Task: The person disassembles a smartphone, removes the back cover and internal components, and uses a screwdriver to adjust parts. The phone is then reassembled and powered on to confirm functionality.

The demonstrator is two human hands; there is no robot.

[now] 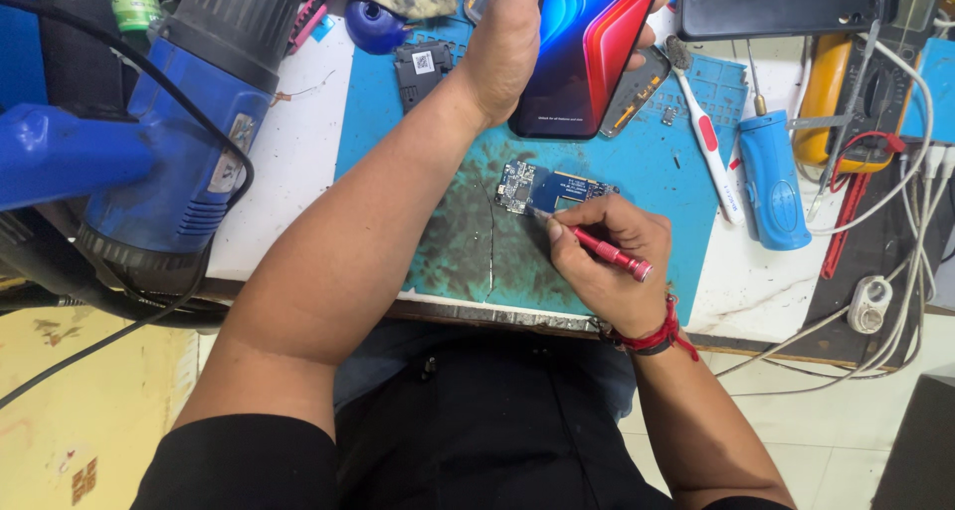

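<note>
Right hand (pixel 607 261) gripping a red screwdriver (pixel 602 251), tip on the small circuit board (pixel 552 189) on the blue mat (pixel 647 162), left hand (pixel 512 32) clasping a lit smartphone (pixel 587 47) (upper edge cropped), blue heat gun (pixel 169 142) crowding the tabletop (pixel 288 162) left, blue-handled driver (pixel 774 177) and toothbrush (pixel 704 137) right.

Lit phone (pixel 585 47) upright; blue circuit board (pixel 553 188) flat on mat; red screwdriver (pixel 607 253) tilted.

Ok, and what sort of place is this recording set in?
Most likely a phone repair bench. A blue work mat holds a small circuit board, which the right hand works on with a red screwdriver, while the left hand holds a smartphone. A blue heat gun sits alongside.
</note>
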